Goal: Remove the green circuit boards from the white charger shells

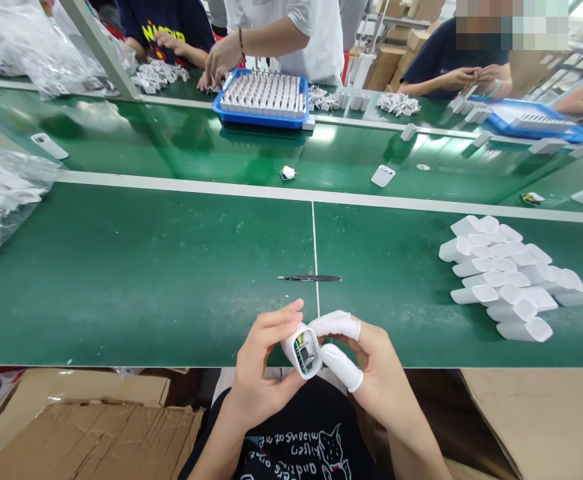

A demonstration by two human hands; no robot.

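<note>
My left hand (266,360) is closed round a white plastic housing (291,347) just above the bench's near edge. Its open end faces me and shows a green circuit board with yellow and grey parts inside. My right hand (366,353) wears white finger cots on thumb and index finger. Those two fingertips are bent together against the right side of the housing's rim; whether anything small is between them is hidden. Beyond both hands, dark tweezers (316,278) lie crosswise on the green bench (196,267).
Several white empty housings (511,267) stand clustered at right. A clear bag of white parts (1,200) lies at left. Behind a white strip (196,185) are loose parts and a blue tray (264,100). Co-workers handle parts across the bench. Cardboard (86,433) lies below.
</note>
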